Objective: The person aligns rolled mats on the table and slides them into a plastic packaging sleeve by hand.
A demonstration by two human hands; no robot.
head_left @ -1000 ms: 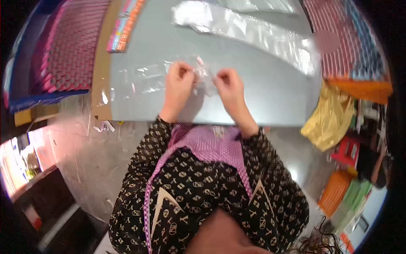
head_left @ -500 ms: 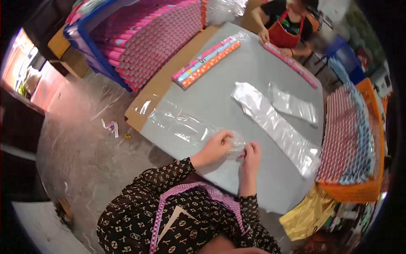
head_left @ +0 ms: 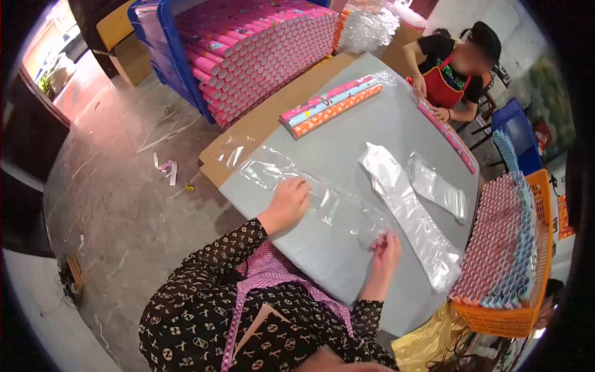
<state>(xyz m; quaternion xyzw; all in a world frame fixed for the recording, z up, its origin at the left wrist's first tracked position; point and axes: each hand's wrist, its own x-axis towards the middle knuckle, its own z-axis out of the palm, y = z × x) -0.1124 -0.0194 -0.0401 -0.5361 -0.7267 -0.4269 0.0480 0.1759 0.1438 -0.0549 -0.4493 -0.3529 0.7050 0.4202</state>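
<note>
A long clear plastic sleeve (head_left: 328, 199) lies slantwise over the near part of the grey table (head_left: 338, 260). Its right end is pinched between the fingertips of my right hand (head_left: 387, 249). My left hand (head_left: 289, 201) is closed at the near edge of the sleeve, with fingers curled onto the film; the fingertips are partly hidden. To the right of my right hand lies a long stack of flat clear sleeves (head_left: 409, 214). Just beyond it is a shorter stack of the same film (head_left: 437, 189).
Three wrapped rolls (head_left: 331, 106) lie at the far left of the table. Across it, a co-worker in a red apron (head_left: 445, 87) handles a pink roll (head_left: 447, 137). A blue crate (head_left: 170, 68) of pink rolls (head_left: 260, 53) and an orange basket (head_left: 496, 321) of rolls flank the table.
My left hand has slid left along the sleeve, while my right hand has moved slightly right and down with its end. The hands are farther apart, and the camera view has shifted.
</note>
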